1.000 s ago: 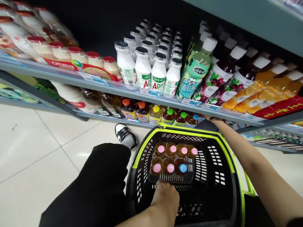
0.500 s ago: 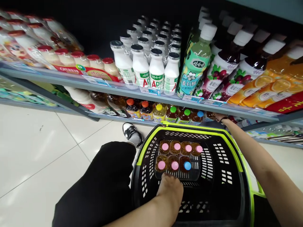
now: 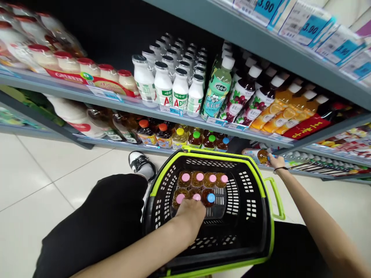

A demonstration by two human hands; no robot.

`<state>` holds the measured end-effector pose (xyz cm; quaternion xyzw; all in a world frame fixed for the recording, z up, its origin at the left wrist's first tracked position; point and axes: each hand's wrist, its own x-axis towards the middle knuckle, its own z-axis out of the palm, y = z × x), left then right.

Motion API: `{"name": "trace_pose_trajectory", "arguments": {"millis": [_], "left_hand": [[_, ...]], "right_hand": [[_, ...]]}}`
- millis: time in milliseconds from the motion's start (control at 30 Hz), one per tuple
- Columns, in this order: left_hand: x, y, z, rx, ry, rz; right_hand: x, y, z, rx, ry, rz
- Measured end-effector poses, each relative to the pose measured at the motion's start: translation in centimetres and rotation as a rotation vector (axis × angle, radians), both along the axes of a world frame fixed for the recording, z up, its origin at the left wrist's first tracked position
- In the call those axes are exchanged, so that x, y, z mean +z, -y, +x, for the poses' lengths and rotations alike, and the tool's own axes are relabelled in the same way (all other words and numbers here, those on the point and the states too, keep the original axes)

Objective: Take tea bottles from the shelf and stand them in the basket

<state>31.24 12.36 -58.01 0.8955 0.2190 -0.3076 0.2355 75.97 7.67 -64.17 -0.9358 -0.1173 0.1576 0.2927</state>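
The right hand (image 3: pixel 276 163) pinches the cap end of a bottle (image 3: pixel 262 156) extending leftward in view; the left hand (image 3: pixel 191 212) (finger state unclear) is over the basket (image 3: pixel 217 155).

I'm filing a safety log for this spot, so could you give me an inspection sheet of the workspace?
Surface: tiled floor; black shopping basket
Job's things: six pink-capped bottles and one blue-capped bottle in basket; amber bottle lying sideways
Clutter: nothing seen
Hands: right hand grips amber bottle's cap end; left hand inside basket, fingers hidden
Cables: nothing seen
Surroundings: drink shelves, price labels, sneaker
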Motion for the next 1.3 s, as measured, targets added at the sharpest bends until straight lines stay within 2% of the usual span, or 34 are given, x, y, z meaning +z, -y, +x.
{"name": "trace_pose_trajectory", "arguments": {"millis": [133,333,433,500,567,667,767,900,1000,1100,1233,1300], "left_hand": [[-0.1,0.5,-0.2,0.009,0.093,-0.007],[0.0,1.7,-1.2,-0.106,0.339,-0.010],[-0.2,2.7,-0.8,-0.098,0.518,0.009],[-0.2,3.3,-0.2,-0.035,0.630,-0.016],[-0.1,3.4,0.6,0.047,0.708,-0.100],[-0.1,2.8,1.6,0.145,0.794,-0.230],[0.2,1.8,2.0,0.201,0.821,-0.338],[1.1,1.5,2.0,0.273,0.849,-0.394],[1.3,1.9,2.1,0.381,0.778,-0.390],[0.7,2.1,2.1,0.458,0.784,-0.380],[0.3,2.0,2.1,0.561,0.905,-0.464],[0.3,2.1,2.0,0.665,0.991,-0.598]], "right_hand": [[5.7,4.7,-1.1,0.056,0.093,-0.039],[14.3,9.7,-5.1,0.242,0.396,-0.115],[17.1,10.6,-8.3,0.429,0.699,-0.121],[18.0,10.8,-10.9,0.497,0.718,-0.031],[18.5,10.9,-13.7,0.572,0.630,0.094],[18.6,10.7,-18.3,0.730,0.464,0.302],[18.4,10.2,-22.2,0.838,0.368,0.410],[17.0,8.9,-24.7,0.923,0.171,0.499],[14.7,8.1,-24.6,0.838,0.205,0.541],[11.5,7.7,-23.6,0.790,0.213,0.596],[6.8,7.7,-22.1,0.837,-0.271,0.712],[4.7,7.8,-22.3,0.802,-0.519,0.727]]}}
